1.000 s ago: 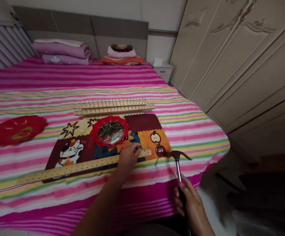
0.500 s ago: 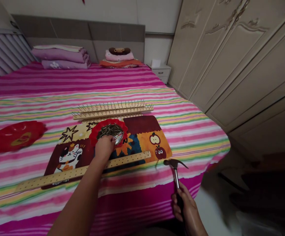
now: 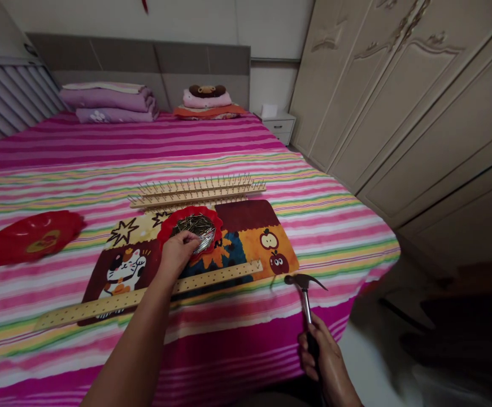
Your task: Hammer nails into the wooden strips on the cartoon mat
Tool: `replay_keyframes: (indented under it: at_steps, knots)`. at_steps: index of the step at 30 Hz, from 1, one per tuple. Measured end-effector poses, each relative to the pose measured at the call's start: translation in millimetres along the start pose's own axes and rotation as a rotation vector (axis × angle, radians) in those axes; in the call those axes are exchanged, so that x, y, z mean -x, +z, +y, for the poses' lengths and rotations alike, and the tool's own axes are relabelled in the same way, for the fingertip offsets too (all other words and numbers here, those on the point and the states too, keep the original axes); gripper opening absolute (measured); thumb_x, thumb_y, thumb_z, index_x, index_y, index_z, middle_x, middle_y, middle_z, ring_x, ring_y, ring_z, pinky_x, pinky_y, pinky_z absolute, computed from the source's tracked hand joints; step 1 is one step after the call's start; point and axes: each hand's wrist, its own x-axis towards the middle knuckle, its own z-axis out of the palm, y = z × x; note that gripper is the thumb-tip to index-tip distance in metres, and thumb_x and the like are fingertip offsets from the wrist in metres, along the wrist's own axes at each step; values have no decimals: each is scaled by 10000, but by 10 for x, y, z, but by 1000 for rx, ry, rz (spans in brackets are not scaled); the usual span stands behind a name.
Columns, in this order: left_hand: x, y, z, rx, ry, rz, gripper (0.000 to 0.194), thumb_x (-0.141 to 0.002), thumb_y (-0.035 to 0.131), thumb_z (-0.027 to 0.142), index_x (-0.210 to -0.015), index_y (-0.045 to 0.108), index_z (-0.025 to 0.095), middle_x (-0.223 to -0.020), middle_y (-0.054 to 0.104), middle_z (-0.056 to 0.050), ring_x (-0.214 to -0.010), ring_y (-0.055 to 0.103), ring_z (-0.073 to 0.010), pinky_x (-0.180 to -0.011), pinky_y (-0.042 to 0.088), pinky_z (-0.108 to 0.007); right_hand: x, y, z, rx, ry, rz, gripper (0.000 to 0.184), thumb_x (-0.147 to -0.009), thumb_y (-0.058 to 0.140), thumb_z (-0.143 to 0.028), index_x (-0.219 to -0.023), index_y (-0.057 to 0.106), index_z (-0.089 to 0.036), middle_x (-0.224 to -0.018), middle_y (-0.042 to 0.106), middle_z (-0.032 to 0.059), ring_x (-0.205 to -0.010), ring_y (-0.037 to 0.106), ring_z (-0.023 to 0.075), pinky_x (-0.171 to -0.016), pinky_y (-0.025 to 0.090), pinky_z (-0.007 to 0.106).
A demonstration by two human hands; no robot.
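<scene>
step: left hand [image 3: 177,254] dipping into nails [image 3: 197,227] in red dish [image 3: 214,217] | fingers [image 3: 191,240] pressed together, pinch unclear | right hand [image 3: 324,355] gripping claw hammer [image 3: 307,302] | next: calls for lifting one nail

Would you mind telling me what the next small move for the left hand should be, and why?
Probably it should lift a single nail from the red dish and stand it in a hole of the wooden strip. The left hand is at the nails, the strip's holes look empty, and the right hand grips the hammer.
</scene>
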Motion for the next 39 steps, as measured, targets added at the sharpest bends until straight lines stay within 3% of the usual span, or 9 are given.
replay_keyframes:
  at_steps: [7,10,14,18,22,27,30,35,39]
  knots:
    - [44,-37,44,441,-91,-33,297,-517,693,371,-701,647,143,-558,604,26,-504,495,-90,-502,382,-211,-16,-7,12,8,-4,2,460,-697,615,-476,-1073,454,-264,-523,491,-91,-326,344,43,-300,193,113]
    - [132,-67,128,674,-123,-100,362,-489,734,332,-777,629,138,-520,571,36,-455,463,-77,-436,340,-196,-39,-24,24,10,-2,-3,469,-689,618,-472,-1081,455,-271,-525,500,-88,-319,348,44,-297,184,112]
    - [297,-88,221,795,-169,-197,347,-499,736,273,-801,655,123,-594,627,-11,-461,458,-63,-422,319,-186,-40,-23,18,-3,0,-9,467,-687,621,-463,-1078,452,-270,-515,494,-94,-322,338,39,-302,181,106]
    - [415,-55,261,789,-235,-270,335,-471,742,248,-776,694,120,-731,683,-68,-564,528,-91,-486,384,-208,-24,-7,1,-3,-4,-12,448,-689,618,-468,-1059,462,-269,-517,491,-92,-329,339,41,-306,181,106]
    - [452,54,258,754,-215,-229,370,-439,775,285,-764,699,125,-595,638,-19,-514,487,-78,-483,371,-209,-11,3,-9,-16,-7,-26,422,-696,615,-467,-1033,472,-258,-516,481,-92,-332,342,41,-311,188,110]
    - [541,278,280,623,-155,-224,352,-499,742,367,-765,700,140,-582,621,4,-479,428,-58,-449,325,-195,-14,3,-11,-15,-7,-36,397,-705,607,-461,-1012,462,-254,-512,479,-97,-328,336,37,-310,177,106]
    - [631,458,314,588,-168,-293,336,-511,720,360,-772,685,150,-581,616,13,-493,467,-74,-468,358,-203,-23,-3,-6,-11,-10,-47,394,-713,597,-459,-1020,454,-256,-516,484,-100,-322,327,33,-309,168,107]
    - [735,744,312,542,-107,-249,208,-546,677,314,-706,642,186,-639,641,11,-617,578,-118,-601,452,-238,-31,-10,-2,-5,-4,-28,431,-711,595,-468,-1057,439,-263,-517,483,-105,-317,332,36,-307,167,111]
    - [785,831,336,350,-20,-250,136,-614,638,325,-694,649,216,-632,659,21,-621,597,-130,-606,456,-248,-31,-10,-8,-11,-2,-26,416,-718,582,-452,-1063,442,-266,-521,487,-103,-323,337,37,-306,173,110]
